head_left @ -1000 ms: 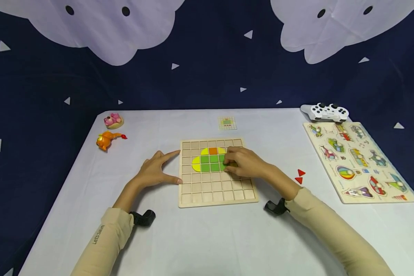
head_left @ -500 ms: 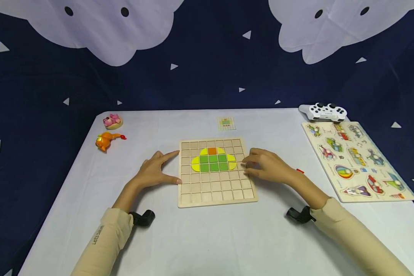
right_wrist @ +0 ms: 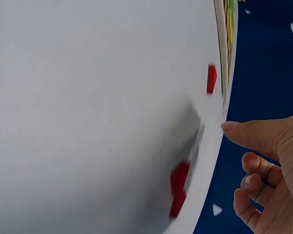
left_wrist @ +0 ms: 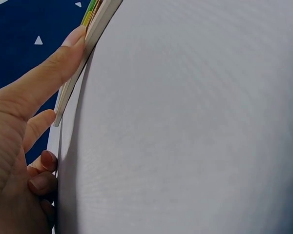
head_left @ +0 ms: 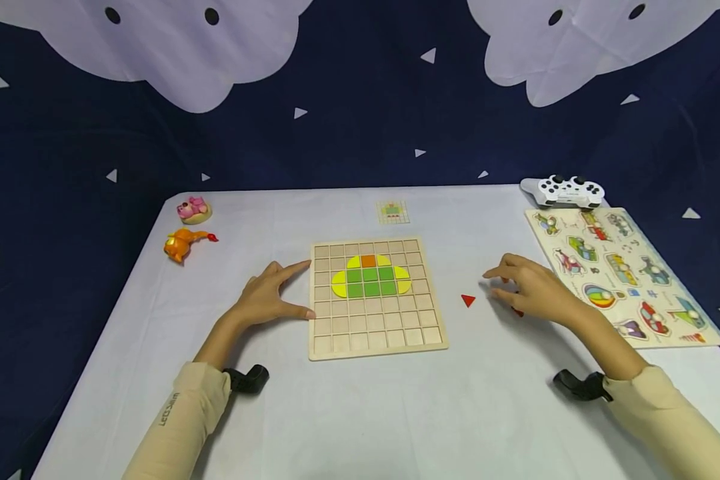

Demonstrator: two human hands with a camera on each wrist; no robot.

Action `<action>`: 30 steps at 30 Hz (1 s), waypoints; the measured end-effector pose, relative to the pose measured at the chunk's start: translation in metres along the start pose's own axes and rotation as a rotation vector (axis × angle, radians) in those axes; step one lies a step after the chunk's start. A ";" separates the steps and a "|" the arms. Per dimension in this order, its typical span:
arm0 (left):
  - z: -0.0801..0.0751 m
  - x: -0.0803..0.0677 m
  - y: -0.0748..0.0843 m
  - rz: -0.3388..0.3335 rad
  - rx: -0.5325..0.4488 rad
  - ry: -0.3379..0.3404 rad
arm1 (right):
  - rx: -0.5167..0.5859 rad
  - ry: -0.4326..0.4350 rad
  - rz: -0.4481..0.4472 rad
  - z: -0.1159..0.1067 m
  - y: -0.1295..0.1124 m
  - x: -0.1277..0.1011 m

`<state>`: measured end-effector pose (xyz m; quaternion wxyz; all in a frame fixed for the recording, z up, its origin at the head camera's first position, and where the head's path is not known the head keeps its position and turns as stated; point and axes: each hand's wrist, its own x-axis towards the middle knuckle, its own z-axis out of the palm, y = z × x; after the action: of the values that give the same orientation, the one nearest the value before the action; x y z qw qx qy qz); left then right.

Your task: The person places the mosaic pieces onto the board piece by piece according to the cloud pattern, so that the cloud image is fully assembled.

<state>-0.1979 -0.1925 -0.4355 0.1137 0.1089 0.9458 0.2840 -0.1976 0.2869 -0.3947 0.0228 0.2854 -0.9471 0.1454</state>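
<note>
A square wooden grid board [head_left: 379,337] lies on the white table. Near its middle, green squares, yellow curved pieces and an orange square [head_left: 368,261] form a pattern. My left hand [head_left: 265,298] is at the board's left edge, thumb and index finger spread apart against it; the left wrist view shows the thumb [left_wrist: 58,63] on the rim. Off to the right, my right hand [head_left: 534,287] is over the table with nothing in its fingers. A red triangle [head_left: 468,301] lies between it and the board. More red pieces [right_wrist: 179,179] lie below the hand, mostly hidden in the head view.
Behind the board is a small pattern card [head_left: 393,212]. A wooden picture puzzle [head_left: 630,280] and a white game controller [head_left: 567,193] take up the right side. Pink [head_left: 194,210] and orange [head_left: 183,244] toy figures stand at the far left.
My right hand has left the board and moved right, over the red pieces. A yellow curved piece now shows at the pattern's right end. The left hand stays in place.
</note>
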 end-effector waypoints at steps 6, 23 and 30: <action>0.000 0.000 -0.001 -0.002 0.004 0.000 | -0.056 0.030 -0.011 -0.006 0.017 -0.017; 0.000 0.000 -0.001 0.002 -0.001 0.004 | -0.117 0.071 -0.071 -0.003 0.036 -0.033; 0.000 0.000 0.000 0.001 -0.004 0.001 | -0.113 0.081 -0.056 -0.002 0.039 -0.035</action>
<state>-0.1984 -0.1927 -0.4355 0.1134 0.1092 0.9452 0.2860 -0.1896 0.3371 -0.4074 0.0813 0.3037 -0.9437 0.1026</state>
